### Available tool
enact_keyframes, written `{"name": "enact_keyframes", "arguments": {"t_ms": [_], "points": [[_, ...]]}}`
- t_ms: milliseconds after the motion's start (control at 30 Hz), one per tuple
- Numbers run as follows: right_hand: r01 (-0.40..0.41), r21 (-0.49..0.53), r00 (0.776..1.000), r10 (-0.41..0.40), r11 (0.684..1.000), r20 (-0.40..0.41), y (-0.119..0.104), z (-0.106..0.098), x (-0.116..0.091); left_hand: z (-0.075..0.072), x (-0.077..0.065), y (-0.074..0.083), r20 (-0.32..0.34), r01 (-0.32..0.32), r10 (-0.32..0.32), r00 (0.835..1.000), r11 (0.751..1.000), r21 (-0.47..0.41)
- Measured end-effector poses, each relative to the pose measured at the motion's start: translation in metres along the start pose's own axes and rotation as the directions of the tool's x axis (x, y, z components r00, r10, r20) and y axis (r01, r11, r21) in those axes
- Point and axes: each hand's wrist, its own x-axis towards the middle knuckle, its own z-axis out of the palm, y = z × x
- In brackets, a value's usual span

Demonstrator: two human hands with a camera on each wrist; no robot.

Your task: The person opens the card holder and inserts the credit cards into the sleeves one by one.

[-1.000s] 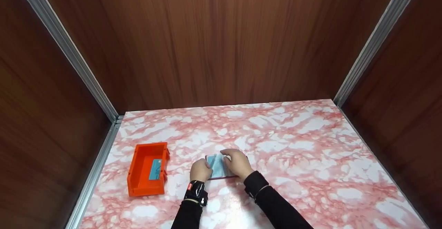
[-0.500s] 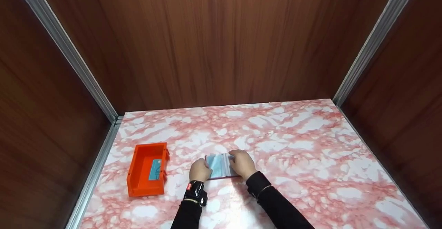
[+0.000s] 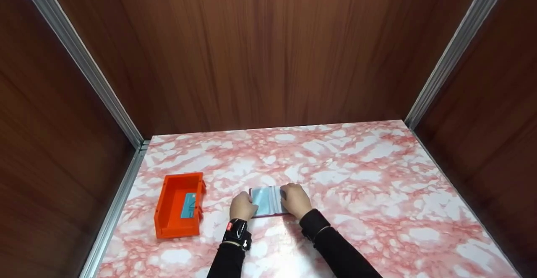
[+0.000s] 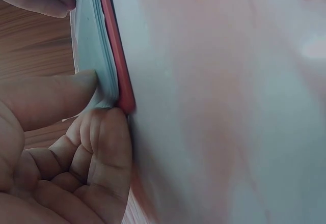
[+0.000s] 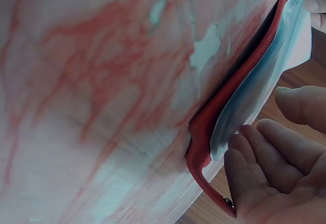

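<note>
A small red-covered card holder [image 3: 263, 202] with clear plastic sleeves lies spread on the table between both hands. My left hand [image 3: 242, 206] pinches its left edge, thumb on the bluish sleeves [image 4: 94, 40], curled fingers against the edge by the red cover [image 4: 119, 56]. At the right end, my right hand [image 3: 296, 200] rests with its fingertips right at the sleeves. In the right wrist view, its thumb [image 5: 303, 107] stands apart from the fingers, with a gap between. A red strap [image 5: 209, 186] with a metal snap reaches from the cover to that palm.
An orange bin [image 3: 171, 211] stands to the left, with a blue card [image 3: 188, 205] reading VIP inside. The table [image 3: 356, 177] has a red and white marbled top. Brown wood-grain panels [image 3: 268, 51] rise behind and at both sides.
A second ago my right hand held a raised clear sleeve near the holder's middle. It has since moved right, and the sleeve lies flat there. My left hand has stayed nearly still.
</note>
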Motion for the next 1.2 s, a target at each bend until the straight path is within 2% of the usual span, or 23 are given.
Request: {"name": "enact_keyframes", "arguments": {"t_ms": [167,500,733,867,1100,1200], "points": [[0.030,-0.036,0.999,-0.030,0.999,-0.010,0.000,0.001,0.000,0.000,0.001,-0.002,0.009,0.010,-0.010,1.000,1.000,0.008],[0.036,-0.053,0.999,-0.036,0.998,-0.007,0.001,0.002,-0.001,-0.003,0.001,0.000,0.025,0.024,-0.025,0.999,1.000,0.009],[0.069,-0.066,0.996,-0.072,0.995,-0.051,0.001,0.003,-0.001,-0.007,0.002,0.002,0.001,0.007,-0.006,1.000,1.000,-0.006],[0.102,-0.070,0.992,-0.107,0.992,-0.074,0.001,0.002,-0.001,-0.017,0.007,0.005,-0.038,-0.008,0.008,0.999,1.000,-0.003],[0.089,-0.072,0.992,-0.095,0.993,-0.088,0.000,0.001,-0.002,-0.046,0.021,0.009,-0.041,0.025,-0.025,0.999,1.000,0.008],[0.087,-0.075,0.992,-0.093,0.993,-0.081,0.000,0.001,-0.002,-0.059,0.026,0.009,-0.064,0.010,-0.009,0.998,1.000,0.010]]}}
